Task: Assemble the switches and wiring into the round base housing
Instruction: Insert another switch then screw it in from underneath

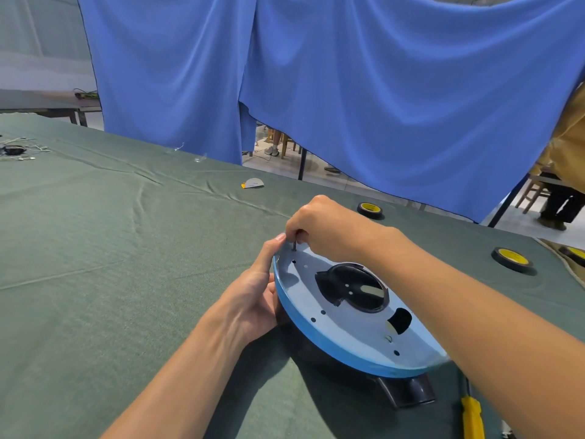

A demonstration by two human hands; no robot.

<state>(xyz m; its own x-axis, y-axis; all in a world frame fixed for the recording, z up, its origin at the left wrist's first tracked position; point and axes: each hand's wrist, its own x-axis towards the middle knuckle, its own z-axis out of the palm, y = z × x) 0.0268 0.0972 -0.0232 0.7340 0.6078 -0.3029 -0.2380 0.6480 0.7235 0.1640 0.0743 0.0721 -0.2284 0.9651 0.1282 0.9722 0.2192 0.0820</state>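
Screw (294, 245), held upright, pinched in the right hand (319, 223) at the far left rim of the round base housing (342, 331) on the table (126, 248); left hand (256, 293) grips that rim just beside it.

One view only: a wide-angle camera worn on the head, facing forward and down across the table (95, 248). Close range: left hand (253, 296) and right hand (329, 229) at the round base housing (332, 327), mid-frame. Blue curtain (380, 90) fills the top.
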